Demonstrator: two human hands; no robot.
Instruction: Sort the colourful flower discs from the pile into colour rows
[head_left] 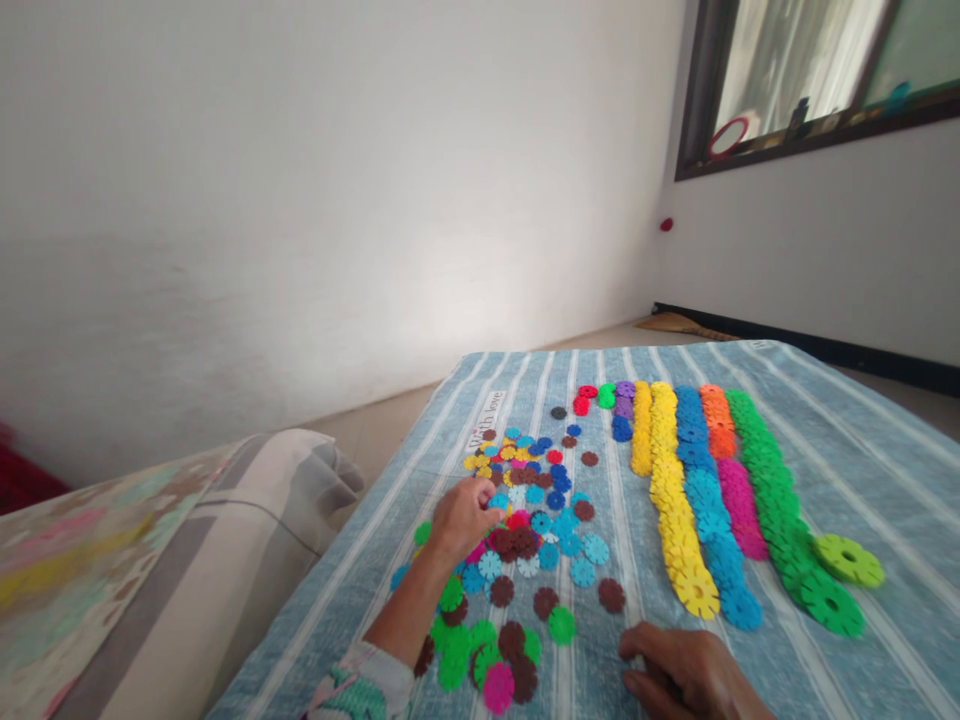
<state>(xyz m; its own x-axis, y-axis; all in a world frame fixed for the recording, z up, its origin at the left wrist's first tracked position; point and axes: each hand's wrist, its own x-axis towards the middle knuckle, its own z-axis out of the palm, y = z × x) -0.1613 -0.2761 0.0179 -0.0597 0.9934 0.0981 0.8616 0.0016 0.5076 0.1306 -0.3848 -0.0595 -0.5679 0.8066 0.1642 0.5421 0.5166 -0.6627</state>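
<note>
My left hand point(461, 515) reaches into a loose scatter of flat plastic snowflake discs point(536, 520) on a blue striped cloth point(862, 440). Its fingers are curled in a pinch at a disc near the yellow and blue ones; what it grips is too small to name. My right hand point(690, 675) rests at the near edge of the cloth, fingers bent and pressed down, next to a brown disc point(611, 595). To the right lie sorted rows: yellow point(671, 500), blue point(709, 500), orange and pink point(731, 470), and green point(780, 510).
The striped cloth covers a mattress-like surface. A folded patterned blanket and grey pillow point(247, 500) lie to the left. A white wall stands behind, with bare floor beyond the far edge. A dark-framed window point(810, 70) sits at top right.
</note>
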